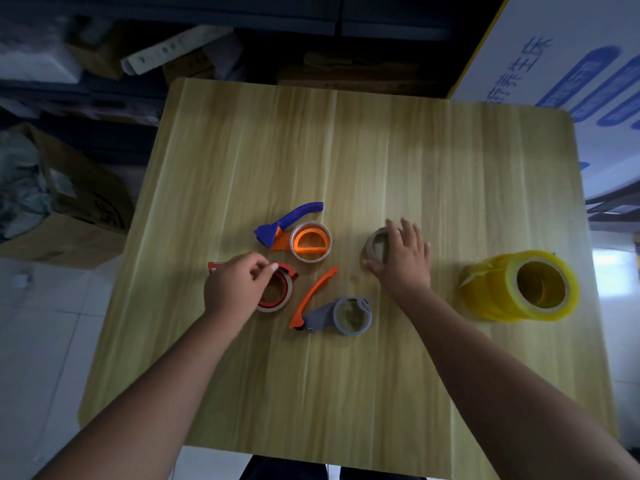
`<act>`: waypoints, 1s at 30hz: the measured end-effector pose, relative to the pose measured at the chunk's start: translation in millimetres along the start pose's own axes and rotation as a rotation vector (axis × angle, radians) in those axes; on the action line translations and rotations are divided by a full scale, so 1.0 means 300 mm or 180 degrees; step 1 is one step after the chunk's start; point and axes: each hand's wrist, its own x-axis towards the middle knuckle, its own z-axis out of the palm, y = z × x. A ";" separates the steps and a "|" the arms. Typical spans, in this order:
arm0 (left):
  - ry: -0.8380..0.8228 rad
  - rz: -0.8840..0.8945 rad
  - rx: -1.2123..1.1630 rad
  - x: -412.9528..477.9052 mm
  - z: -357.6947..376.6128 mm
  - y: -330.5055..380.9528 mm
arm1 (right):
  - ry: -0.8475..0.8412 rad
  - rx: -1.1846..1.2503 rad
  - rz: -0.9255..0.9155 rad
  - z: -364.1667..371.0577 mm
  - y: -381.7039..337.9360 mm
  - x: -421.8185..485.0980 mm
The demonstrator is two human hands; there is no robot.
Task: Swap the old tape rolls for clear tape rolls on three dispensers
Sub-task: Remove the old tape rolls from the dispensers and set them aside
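Three tape dispensers lie on the wooden table [346,150]. The blue-handled dispenser [294,220] with an orange hub carries a clear roll [310,241]. A red dispenser [277,289] holds a roll, and my left hand [239,285] pinches its upper edge. The grey dispenser [341,315] with an orange handle has a bare hub. My right hand [403,258] lies over a brownish tape roll [375,245] flat on the table, fingers spread around it. A stack of yellowish clear tape rolls [519,285] lies on its side at the right.
Cardboard boxes [69,220] and clutter stand on the floor left of and behind the table. A white and blue printed board [571,64] leans at the far right corner.
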 end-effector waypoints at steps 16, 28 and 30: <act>-0.0145 0.0162 -0.0038 0.223 0.063 -0.029 | -0.0719 -0.0207 -0.0700 0.116 -0.338 0.036; -0.0013 0.0210 -0.0274 0.273 0.088 -0.052 | -0.0009 0.0301 -0.0791 0.033 -0.303 0.020; -0.0066 0.0207 -0.0278 0.275 0.089 -0.052 | 0.0224 0.0381 -0.0708 -0.014 -0.275 0.034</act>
